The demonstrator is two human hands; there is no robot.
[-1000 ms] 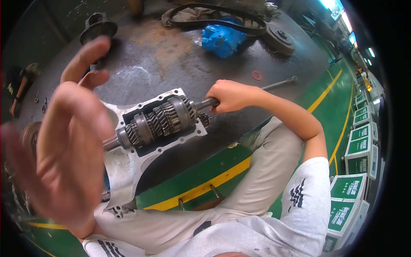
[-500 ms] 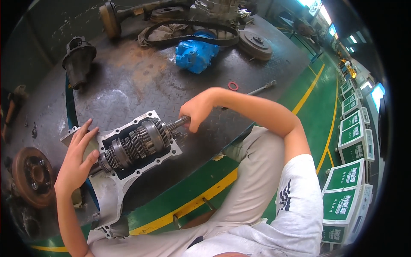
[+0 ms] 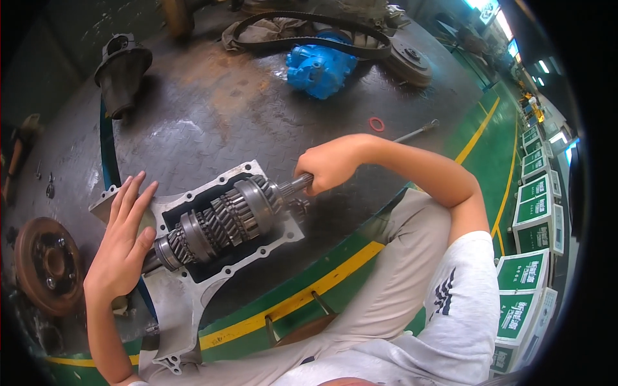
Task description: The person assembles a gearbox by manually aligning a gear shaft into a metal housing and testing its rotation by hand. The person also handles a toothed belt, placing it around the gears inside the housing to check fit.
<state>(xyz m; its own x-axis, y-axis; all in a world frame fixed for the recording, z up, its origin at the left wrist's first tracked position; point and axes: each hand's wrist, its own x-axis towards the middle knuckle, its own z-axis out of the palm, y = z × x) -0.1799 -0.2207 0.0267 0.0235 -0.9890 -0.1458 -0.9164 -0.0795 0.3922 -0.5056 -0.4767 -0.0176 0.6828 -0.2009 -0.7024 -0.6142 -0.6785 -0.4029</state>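
Observation:
A gear shaft [image 3: 225,219] carrying several steel gears lies along the open cavity of a silver-grey metal housing half [image 3: 168,299]. My right hand [image 3: 331,164] is closed round the splined right end of the shaft. My left hand [image 3: 122,254] rests at the housing's left end, fingers spread and stretched out, with its thumb close to the shaft's left end. Whether that thumb presses on the shaft, I cannot tell. The palm side of my right hand is hidden.
A blue pump-like unit [image 3: 322,67], a black belt [image 3: 376,50] and a round disc [image 3: 410,63] sit at the back. A dark casing [image 3: 122,77] stands back left, a rusty hub [image 3: 48,264] at left. Beyond my right hand lie a red ring [image 3: 376,124] and a long-handled tool [image 3: 415,132].
The view has shifted, so most things sit differently in it. The gear shaft seems raised a little out of the housing. My right hand keeps its hold; my left hand stays spread.

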